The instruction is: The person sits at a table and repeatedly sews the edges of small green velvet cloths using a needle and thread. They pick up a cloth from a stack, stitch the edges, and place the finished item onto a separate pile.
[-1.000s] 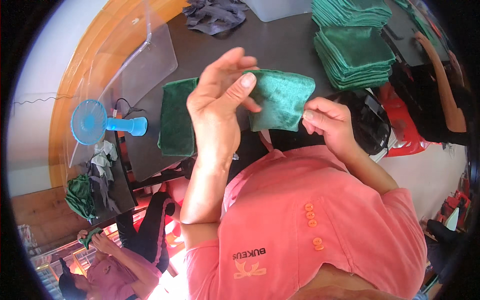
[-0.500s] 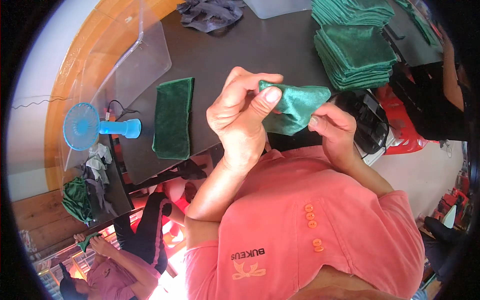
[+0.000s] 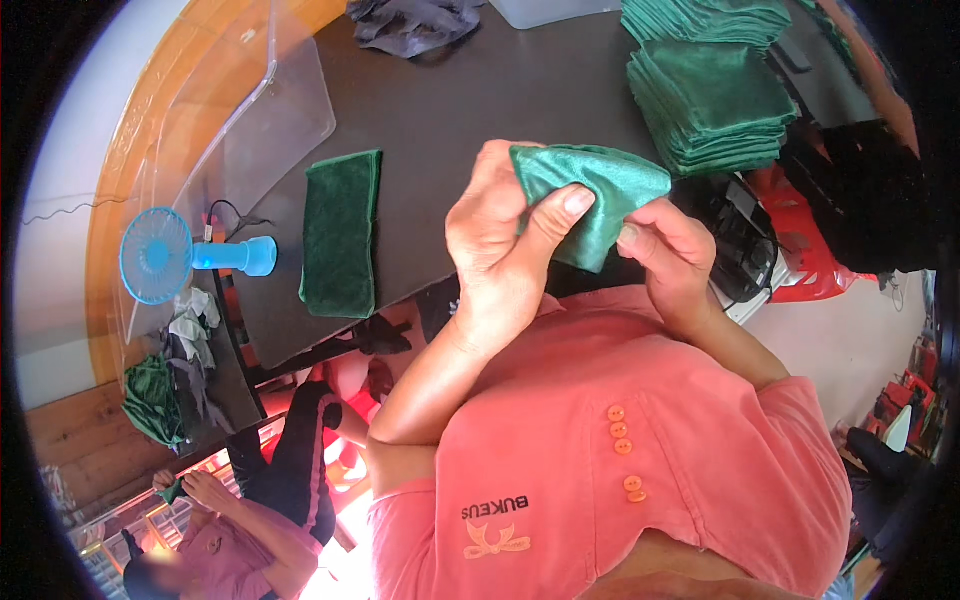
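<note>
Above the near edge of the table, both hands hold a small green velvet pouch (image 3: pixel 605 190). My left hand (image 3: pixel 495 240) has its thumb pressed on the front, with its fingers behind or inside the fabric, hidden from view. At the right corner, my right hand (image 3: pixel 675 255) pinches the edge between thumb and fingers. A larger flat green velvet piece (image 3: pixel 340 235) with sewn edges lies on the dark table (image 3: pixel 430 120) to the left. At the far right stand stacks of squarish green velvet pieces (image 3: pixel 710 95).
A blue handheld fan (image 3: pixel 157 256) and a clear plastic sheet or bin (image 3: pixel 290 110) are at the left. Dark crumpled fabric (image 3: pixel 415 22) lies at the back beside a translucent container (image 3: pixel 550 10). A black device (image 3: pixel 735 245) sits right. Another person (image 3: pixel 235 540) handles green fabric at lower left.
My left hand has shifted slightly right, its thumb moving further onto the pouch. The fabric has spread wider and flatter; my right hand keeps its pinch at the corner.
</note>
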Available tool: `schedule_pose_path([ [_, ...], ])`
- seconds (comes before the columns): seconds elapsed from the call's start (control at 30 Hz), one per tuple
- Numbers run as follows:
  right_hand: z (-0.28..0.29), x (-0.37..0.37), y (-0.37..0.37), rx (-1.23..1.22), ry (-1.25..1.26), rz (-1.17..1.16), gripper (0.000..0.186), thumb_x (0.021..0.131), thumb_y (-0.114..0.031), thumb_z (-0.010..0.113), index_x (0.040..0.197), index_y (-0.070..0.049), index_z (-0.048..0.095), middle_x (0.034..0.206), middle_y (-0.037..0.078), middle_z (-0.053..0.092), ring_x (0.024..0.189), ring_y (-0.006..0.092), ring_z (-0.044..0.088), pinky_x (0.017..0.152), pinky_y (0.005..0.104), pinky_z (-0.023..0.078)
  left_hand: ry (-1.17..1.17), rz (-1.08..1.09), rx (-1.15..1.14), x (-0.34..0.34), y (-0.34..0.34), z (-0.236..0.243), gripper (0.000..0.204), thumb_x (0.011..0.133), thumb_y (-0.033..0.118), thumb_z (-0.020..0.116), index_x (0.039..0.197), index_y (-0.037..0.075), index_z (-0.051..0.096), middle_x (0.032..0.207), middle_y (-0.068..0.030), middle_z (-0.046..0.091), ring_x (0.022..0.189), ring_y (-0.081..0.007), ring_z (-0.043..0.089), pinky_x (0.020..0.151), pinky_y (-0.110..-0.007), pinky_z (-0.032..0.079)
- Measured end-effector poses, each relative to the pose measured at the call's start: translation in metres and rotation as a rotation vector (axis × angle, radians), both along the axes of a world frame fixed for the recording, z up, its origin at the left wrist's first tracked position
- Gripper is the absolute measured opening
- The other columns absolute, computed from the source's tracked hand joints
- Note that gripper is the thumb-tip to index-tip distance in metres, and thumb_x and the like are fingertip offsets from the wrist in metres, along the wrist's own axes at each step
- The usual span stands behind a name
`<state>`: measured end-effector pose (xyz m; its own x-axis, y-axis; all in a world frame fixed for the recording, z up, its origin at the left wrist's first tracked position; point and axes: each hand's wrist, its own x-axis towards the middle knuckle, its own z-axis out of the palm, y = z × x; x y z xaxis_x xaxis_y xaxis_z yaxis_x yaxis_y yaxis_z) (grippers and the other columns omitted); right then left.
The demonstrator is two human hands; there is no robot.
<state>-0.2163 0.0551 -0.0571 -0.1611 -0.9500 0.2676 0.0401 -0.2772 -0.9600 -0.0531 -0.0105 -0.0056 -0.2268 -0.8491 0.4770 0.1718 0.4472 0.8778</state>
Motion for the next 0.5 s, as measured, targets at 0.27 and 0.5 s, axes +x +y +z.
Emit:
schedule_pose_path([
  [0.27,-0.003,0.0,0.002,-0.008,0.032,0.011,0.006,0.087,-0.002,0.065,0.087,0.003,0.061,0.078,0.001,0.058,0.068,0.005,0.049,0.06,0.0199,0.038,-0.031,0.173,-0.081,0.0,-0.011,0.009,0.02,0.083,0.015,0.073,0.094,0.001,0.066,0.088,-0.0054,0.061,0.083,-0.014,0.052,0.075,-0.026,0.043],
  [0.5,-0.005,-0.003,0.002,-0.002,0.026,-0.02,0.005,0.086,0.0,0.065,0.088,0.004,0.062,0.077,0.002,0.057,0.068,0.0058,0.049,0.061,0.0201,0.037,0.146,0.061,-0.017,-0.012,-0.017,0.006,0.011,0.083,0.008,0.072,0.082,0.001,0.064,0.08,-0.0022,0.058,0.071,-0.0085,0.05,0.065,-0.022,0.04],
])
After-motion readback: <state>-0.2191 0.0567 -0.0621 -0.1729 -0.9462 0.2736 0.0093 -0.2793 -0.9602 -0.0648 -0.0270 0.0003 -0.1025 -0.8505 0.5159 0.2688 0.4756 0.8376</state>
